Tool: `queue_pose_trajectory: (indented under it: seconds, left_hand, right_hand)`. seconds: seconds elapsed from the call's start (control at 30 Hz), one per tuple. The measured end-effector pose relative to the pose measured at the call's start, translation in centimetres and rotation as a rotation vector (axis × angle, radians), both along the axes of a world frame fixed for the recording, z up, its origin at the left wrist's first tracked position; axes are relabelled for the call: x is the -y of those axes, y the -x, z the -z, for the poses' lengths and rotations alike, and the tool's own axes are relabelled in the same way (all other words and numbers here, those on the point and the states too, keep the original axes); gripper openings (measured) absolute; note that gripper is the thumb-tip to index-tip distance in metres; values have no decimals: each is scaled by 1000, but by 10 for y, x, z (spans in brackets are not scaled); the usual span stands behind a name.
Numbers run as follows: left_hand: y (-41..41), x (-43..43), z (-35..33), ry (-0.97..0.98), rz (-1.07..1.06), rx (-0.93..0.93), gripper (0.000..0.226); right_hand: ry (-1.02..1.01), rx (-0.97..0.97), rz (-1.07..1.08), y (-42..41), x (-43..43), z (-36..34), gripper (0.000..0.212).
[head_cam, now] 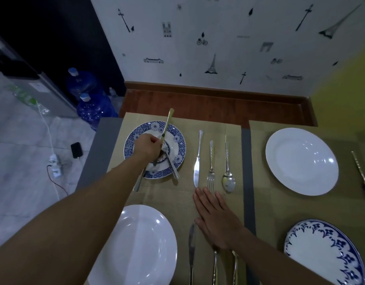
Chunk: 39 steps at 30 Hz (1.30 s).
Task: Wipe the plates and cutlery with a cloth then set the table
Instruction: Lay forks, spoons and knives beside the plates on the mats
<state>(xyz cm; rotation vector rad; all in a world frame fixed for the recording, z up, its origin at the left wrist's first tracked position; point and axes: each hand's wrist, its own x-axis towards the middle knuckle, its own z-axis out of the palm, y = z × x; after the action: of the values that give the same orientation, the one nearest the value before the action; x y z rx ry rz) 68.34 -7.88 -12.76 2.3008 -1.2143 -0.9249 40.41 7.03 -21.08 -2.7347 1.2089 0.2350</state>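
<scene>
My left hand (147, 148) grips a bundle of cutlery (167, 149) over the blue-patterned plate (178, 138) at the far left; one gold handle sticks up past the rim. My right hand (215, 219) lies flat, fingers straight, on the beige placemat (177, 194). Just beyond its fingertips lie a knife (198, 161), a fork (211, 167) and a spoon (228, 171) in a row. A white plate (140, 245) sits near me, with a knife (191, 249) and two more handles (224, 268) beside it. No cloth is in view.
A second white plate (301, 161) and a blue-flowered plate (325, 254) sit on the right placemat, with gold cutlery (360, 171) at the right edge. The table meets a papered wall. Blue water bottles (91, 99), cables and a phone lie on the floor left.
</scene>
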Motion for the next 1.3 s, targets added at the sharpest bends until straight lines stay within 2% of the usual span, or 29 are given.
queue_pose_trajectory:
  seconds: [0.33, 0.4, 0.47, 0.53, 0.63, 0.77, 1.03, 1.3]
  left_hand:
    - [35, -19, -34, 175, -61, -119, 19]
    - [50, -24, -42, 180, -60, -168, 17]
    - [66, -30, -47, 170, -38, -169, 14]
    - [85, -37, -51, 151, -22, -156, 13]
    - [118, -46, -56, 152, -26, -237, 5]
    - [168, -58, -64, 155, 7, -339, 12]
    - [265, -60, -66, 107, 114, -352, 7]
    - [366, -51, -59, 77, 234, -364, 4]
  right_hand:
    - [-202, -21, -15, 8, 7, -24, 60]
    - [-186, -2, -6, 18, 7, -33, 58]
    - [-273, 35, -4, 29, 9, -44, 69]
    - [-287, 86, 52, 44, 12, -54, 67]
    - [-305, 86, 141, 72, 15, -67, 64]
    - [-311, 118, 236, 115, 15, -81, 68]
    - [-269, 131, 419, 216, 10, -82, 73]
    - [-239, 118, 609, 324, 6, -75, 87]
